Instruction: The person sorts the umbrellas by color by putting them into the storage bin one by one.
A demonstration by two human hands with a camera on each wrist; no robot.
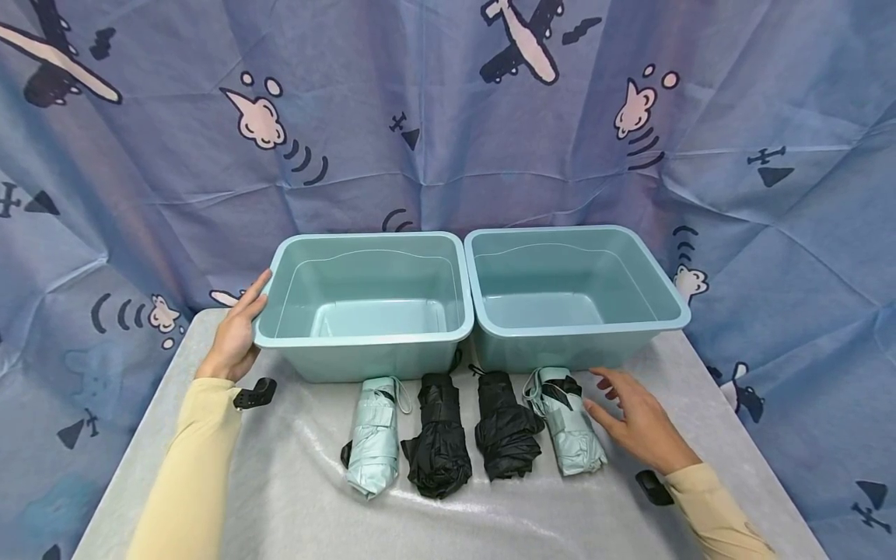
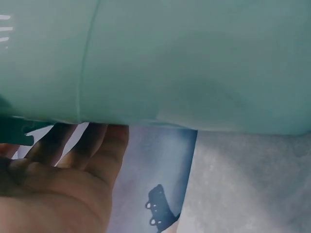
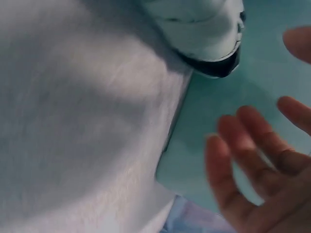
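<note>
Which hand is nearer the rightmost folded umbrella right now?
Right. The right hand is just right of that folded umbrella; the left hand is farther away, at the outer side of the left plastic tub.

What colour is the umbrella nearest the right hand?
The folded umbrella is mostly pale mint, clearest in head view.

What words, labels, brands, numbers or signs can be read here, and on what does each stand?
None can be read.
Left plastic bin, right plastic bin: no lettering shows.
Light green folding umbrellas, black folding umbrellas: no legible labels.
Curtain: printed airplanes and cloud shapes, no words.
Right sleeve: a faint mark, too small to read.
</note>
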